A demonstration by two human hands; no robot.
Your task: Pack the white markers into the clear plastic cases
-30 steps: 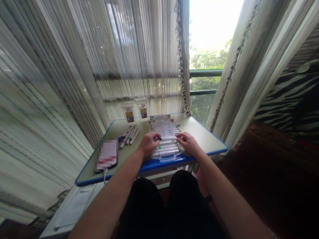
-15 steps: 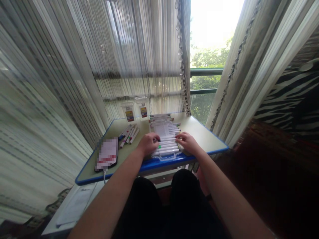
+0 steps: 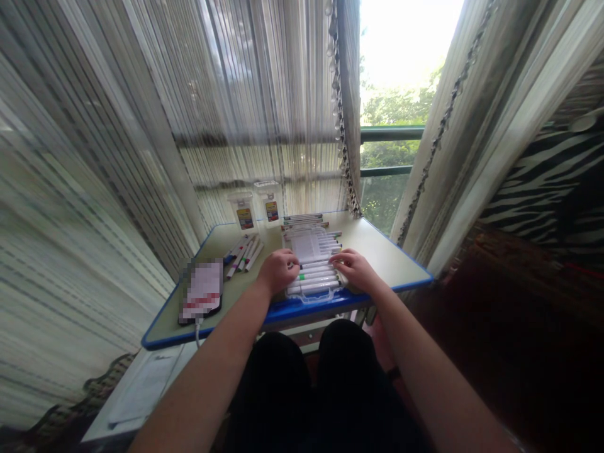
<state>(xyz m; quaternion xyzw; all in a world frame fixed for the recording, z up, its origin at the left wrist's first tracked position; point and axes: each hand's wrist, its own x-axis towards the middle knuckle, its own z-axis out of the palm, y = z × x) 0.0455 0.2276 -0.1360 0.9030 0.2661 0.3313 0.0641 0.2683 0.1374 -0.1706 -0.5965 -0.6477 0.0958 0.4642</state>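
A clear plastic case (image 3: 312,290) full of white-barrelled markers lies at the near edge of a small blue-rimmed desk (image 3: 406,270). My left hand (image 3: 278,269) rests on the case's left side, fingers curled over the markers. On the right side lies my right hand (image 3: 355,269), its fingers bent onto the marker ends. I cannot see whether either hand grips a single marker. The case's open lid (image 3: 307,242) lies flat beyond the hands.
Several loose markers (image 3: 243,253) lie left of the case, more (image 3: 304,220) behind it. Two small clear boxes (image 3: 255,209) stand at the desk's back edge. A phone (image 3: 202,290) with a cable sits near left. Curtains surround the desk; a window opens at the right.
Both hands have shifted slightly farther along the marker row; the view has tipped a little. A dark marker seen between the hands one second ago is no longer visible.
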